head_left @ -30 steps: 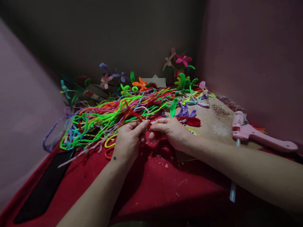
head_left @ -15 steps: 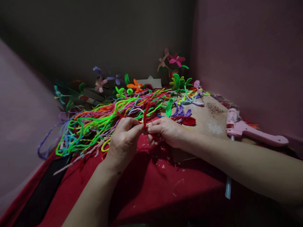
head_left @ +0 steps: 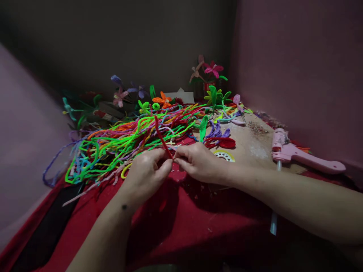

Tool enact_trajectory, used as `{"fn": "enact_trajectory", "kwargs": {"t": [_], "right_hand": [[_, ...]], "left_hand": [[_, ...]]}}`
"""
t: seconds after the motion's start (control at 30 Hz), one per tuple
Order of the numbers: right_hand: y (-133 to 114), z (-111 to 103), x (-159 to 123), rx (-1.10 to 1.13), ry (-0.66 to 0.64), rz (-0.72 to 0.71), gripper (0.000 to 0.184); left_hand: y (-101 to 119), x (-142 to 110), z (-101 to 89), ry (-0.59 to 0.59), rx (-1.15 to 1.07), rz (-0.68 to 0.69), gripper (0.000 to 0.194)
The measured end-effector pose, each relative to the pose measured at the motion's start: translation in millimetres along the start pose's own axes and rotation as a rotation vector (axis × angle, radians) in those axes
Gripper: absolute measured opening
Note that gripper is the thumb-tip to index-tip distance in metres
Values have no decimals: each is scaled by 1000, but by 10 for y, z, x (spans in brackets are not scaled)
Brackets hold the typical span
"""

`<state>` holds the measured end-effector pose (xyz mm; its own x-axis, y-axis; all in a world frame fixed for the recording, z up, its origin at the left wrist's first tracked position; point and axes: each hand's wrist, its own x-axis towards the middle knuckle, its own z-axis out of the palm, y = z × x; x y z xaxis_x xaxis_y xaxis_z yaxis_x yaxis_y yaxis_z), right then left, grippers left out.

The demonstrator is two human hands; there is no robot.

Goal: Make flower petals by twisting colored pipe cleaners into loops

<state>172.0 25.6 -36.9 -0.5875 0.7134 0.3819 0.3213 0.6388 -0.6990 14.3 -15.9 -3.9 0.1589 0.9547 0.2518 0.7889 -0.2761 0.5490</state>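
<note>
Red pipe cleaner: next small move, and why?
I'd probably give the red pipe cleaner a small twist with the right hand, bracing with the left hand. Both hands' fingertips meet in a pinch at its lower visible end, while its upper length sticks up free. What the fingers hide, I can't tell.

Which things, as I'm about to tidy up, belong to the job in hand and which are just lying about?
Seemingly in use: red fuzzy stem, held by left hand and right hand.

Seemingly lying about: pink glue gun, coloured stem pile (perhaps stock), purple petals, orange flower.
</note>
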Motion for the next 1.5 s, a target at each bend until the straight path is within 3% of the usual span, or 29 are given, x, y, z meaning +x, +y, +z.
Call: {"fn": "enact_trajectory", "kwargs": {"t": [0.07, 0.13, 0.2, 0.27, 0.33, 0.43, 0.53, 0.6, 0.67, 0.73, 0.87, 0.93, 1.17, 1.37, 1.5], "right_hand": [[-17, 13, -54, -217, 50, -154, 13], [-38, 9, -97, -342, 90, -285, 16], [-62, -14, -119, -373, 124, -379, 20], [-85, -48, -116, -294, 164, -385, 21], [-105, -80, -95, -106, 200, -284, 19], [-121, -103, -50, 241, 189, -65, 16], [-130, -100, -26, 444, 113, 30, 16], [-141, -97, -33, 474, 80, 45, 16], [-151, -98, -55, 418, 86, 50, 16], [-152, -96, -80, 284, 117, 11, 15], [-125, -64, -103, -4, 177, -167, 15], [-109, -45, -87, 8, 164, -154, 15], [-98, -58, 28, 636, 3, 272, 8], [-79, -84, 42, 626, 23, 333, 16], [-43, -51, 24, 451, 40, 272, 19]], "left_hand": [[-28, 10, -6, -77, -409, -273, 17], [-47, 20, -2, -145, -743, -442, 19], [-46, 25, 4, -209, -968, -511, 20], [-22, 22, -4, -218, -1042, -522, 20], [15, 11, -32, -88, -957, -451, 16], [57, -12, -90, 166, -688, -162, 15], [55, -35, -114, 220, -380, 156, 18], [40, -47, -101, 216, -241, 245, 10], [30, -54, -74, 211, -212, 201, 3], [29, -54, -41, 158, -282, 66, 9], [16, -29, 14, -71, -648, -208, 17], [-7, -14, 18, -141, -800, -266, 19], [-73, -4, -72, -81, -617, -262, 24], [-20, 18, -30, -59, -587, -215, 16], [17, 8, -15, -22, -397, -182, 17]]}}
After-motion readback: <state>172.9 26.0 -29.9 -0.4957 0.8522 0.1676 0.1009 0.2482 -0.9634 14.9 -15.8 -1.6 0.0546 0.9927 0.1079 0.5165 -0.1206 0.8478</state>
